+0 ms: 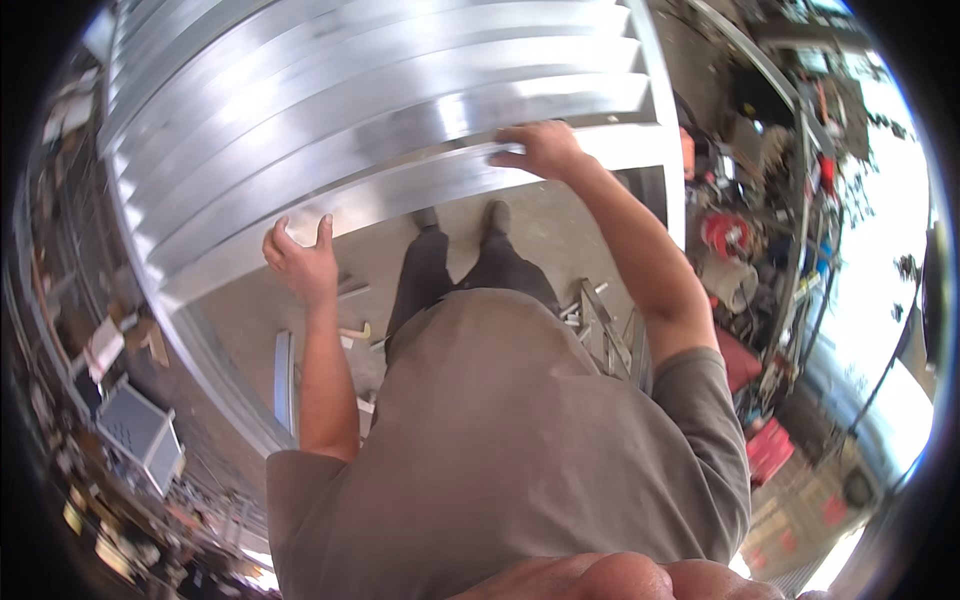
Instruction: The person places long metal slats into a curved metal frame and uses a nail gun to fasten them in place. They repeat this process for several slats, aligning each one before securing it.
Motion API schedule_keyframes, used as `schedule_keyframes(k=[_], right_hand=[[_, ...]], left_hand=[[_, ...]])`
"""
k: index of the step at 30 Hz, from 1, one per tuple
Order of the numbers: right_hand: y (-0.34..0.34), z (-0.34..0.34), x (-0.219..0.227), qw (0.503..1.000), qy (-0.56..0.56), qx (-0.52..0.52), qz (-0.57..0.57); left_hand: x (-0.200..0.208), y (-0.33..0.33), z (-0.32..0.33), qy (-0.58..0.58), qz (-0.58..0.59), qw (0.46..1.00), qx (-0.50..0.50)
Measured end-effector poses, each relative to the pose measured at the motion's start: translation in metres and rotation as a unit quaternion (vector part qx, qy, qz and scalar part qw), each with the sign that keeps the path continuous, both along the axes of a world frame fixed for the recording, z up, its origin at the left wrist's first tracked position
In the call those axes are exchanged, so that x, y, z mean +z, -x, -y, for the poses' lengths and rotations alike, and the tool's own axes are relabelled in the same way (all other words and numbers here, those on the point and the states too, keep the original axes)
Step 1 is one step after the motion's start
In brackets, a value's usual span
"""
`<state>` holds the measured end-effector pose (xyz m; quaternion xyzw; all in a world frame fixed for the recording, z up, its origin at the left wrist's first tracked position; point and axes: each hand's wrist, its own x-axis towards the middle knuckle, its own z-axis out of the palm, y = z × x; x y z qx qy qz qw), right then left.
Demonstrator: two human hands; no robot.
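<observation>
A large silvery metal frame (673,195) with several parallel slats (300,110) spans the area in front of me. Its nearest slat (400,193) runs across between the two side rails. My left hand (303,265) is at the left part of that slat, thumb and fingers spread, with nothing seen between them. Farther right, my right hand (545,150) reaches over the same slat, its fingers stretched out and the thumb apart from them. Whether either hand presses on the metal, I cannot tell.
Loose metal strips (605,325) and offcuts lie on the floor beside my legs, inside the frame. Along the right are a red-and-white round container (725,235) and crowded tools by a metal rack. At the left stands a grey box (140,430) amid clutter.
</observation>
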<state>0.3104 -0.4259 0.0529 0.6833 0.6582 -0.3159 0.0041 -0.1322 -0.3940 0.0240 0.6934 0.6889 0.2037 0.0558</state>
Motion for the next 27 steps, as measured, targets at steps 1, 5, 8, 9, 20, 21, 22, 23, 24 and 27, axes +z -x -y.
schedule_keyframes(k=[1, 5, 8, 9, 20, 21, 22, 23, 24, 27], right_hand=[[-0.001, -0.001, -0.003, 1.0, -0.004, 0.01, -0.006], [-0.001, -0.006, -0.01, 1.0, 0.03, 0.001, -0.009], [-0.002, -0.007, -0.019, 0.999, 0.029, -0.001, -0.025], [-0.003, -0.008, -0.022, 0.999, 0.014, -0.001, -0.029], [0.001, 0.008, -0.025, 0.97, -0.239, -0.021, -0.031], [0.0, 0.02, -0.021, 0.957, -0.279, -0.072, -0.043], [-0.005, 0.04, -0.016, 0.951, -0.279, -0.124, -0.044], [-0.013, 0.062, -0.012, 0.94, -0.293, -0.167, -0.047], [-0.026, 0.086, -0.01, 0.93, -0.288, -0.229, -0.015], [-0.09, 0.173, -0.01, 0.871, -0.298, -0.385, 0.07]], left_hand=[[0.003, -0.018, -0.011, 0.038, -0.01, 0.996, -0.075], [0.009, -0.07, -0.046, 0.11, -0.062, 0.945, -0.301], [0.004, -0.091, -0.059, 0.175, -0.086, 0.916, -0.35], [0.004, -0.094, -0.062, 0.192, -0.099, 0.912, -0.35], [-0.004, -0.103, -0.063, 0.242, -0.092, 0.909, -0.327], [-0.005, -0.103, -0.064, 0.232, -0.088, 0.911, -0.331], [-0.007, -0.103, -0.064, 0.218, -0.081, 0.913, -0.336], [-0.008, -0.103, -0.064, 0.218, -0.084, 0.913, -0.336], [-0.009, -0.102, -0.064, 0.214, -0.085, 0.913, -0.337], [-0.011, -0.102, -0.065, 0.212, -0.079, 0.914, -0.336]])
